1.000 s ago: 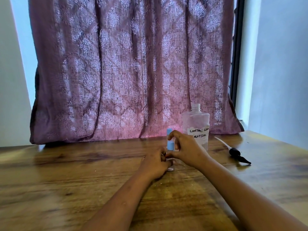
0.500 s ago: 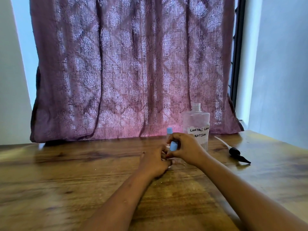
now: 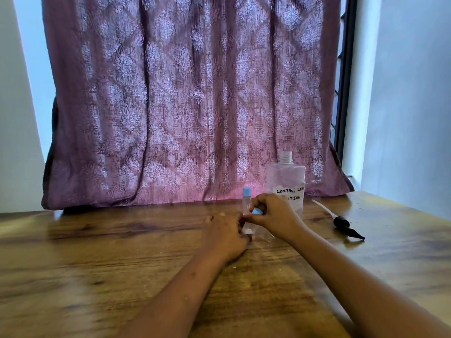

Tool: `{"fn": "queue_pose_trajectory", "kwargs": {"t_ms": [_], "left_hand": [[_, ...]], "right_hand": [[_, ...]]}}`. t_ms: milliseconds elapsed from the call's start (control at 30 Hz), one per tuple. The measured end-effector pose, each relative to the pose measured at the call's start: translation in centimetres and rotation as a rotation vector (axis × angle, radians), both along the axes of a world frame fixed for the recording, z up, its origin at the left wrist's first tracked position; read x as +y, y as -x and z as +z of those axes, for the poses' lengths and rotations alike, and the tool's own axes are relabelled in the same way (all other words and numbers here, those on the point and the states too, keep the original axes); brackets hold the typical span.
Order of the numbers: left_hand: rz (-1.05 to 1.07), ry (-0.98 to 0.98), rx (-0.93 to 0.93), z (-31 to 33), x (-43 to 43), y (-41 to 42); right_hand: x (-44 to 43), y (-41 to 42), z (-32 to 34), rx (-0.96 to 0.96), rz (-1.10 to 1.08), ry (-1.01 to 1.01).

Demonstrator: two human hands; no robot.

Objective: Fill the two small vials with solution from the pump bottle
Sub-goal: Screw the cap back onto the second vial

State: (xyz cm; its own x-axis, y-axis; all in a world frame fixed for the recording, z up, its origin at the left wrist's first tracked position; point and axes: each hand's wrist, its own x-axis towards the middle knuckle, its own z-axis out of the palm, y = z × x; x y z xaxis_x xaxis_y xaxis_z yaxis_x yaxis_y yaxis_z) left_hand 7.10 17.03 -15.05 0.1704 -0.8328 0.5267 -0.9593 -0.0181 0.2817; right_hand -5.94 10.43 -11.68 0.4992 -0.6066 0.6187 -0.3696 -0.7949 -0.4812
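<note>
my left hand has its fingers curled round a clear vial low on the table, mid-view. second vial stands at its 12 o'clock, long axis vertical, capped end up. right hand pinches a blue cap over the held vial, whose tilt is too blurred to call. open pump bottle at 1 o'clock, pump head lying at 3. risk: a hard twist tips the light vial and it spills.

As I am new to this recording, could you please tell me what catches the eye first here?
The patterned mauve curtain fills the back. On the wooden table, the left hand holds a small clear vial while the right hand pinches a light-blue cap. Right of them stands an uncapped, hand-labelled clear plastic bottle.
</note>
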Motion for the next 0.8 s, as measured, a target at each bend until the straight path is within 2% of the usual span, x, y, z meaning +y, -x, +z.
{"fn": "queue_pose_trajectory", "kwargs": {"t_ms": [167,300,600,800], "left_hand": [[0.025,0.031,0.019,-0.2,0.1,0.0],[0.046,0.049,0.065,-0.3,0.1,-0.4],[0.066,0.02,0.032,-0.2,0.1,-0.8],[0.117,0.108,0.18,-0.6,-0.2,-1.2]], "right_hand": [[-0.2,0.1,-0.3,-0.026,0.034,-0.016],[-0.5,0.1,-0.5,0.037,0.102,-0.087],[-0.3,-0.4,-1.1,-0.014,0.015,-0.028],[0.1,-0.3,-0.9,-0.081,0.025,-0.031]]}}
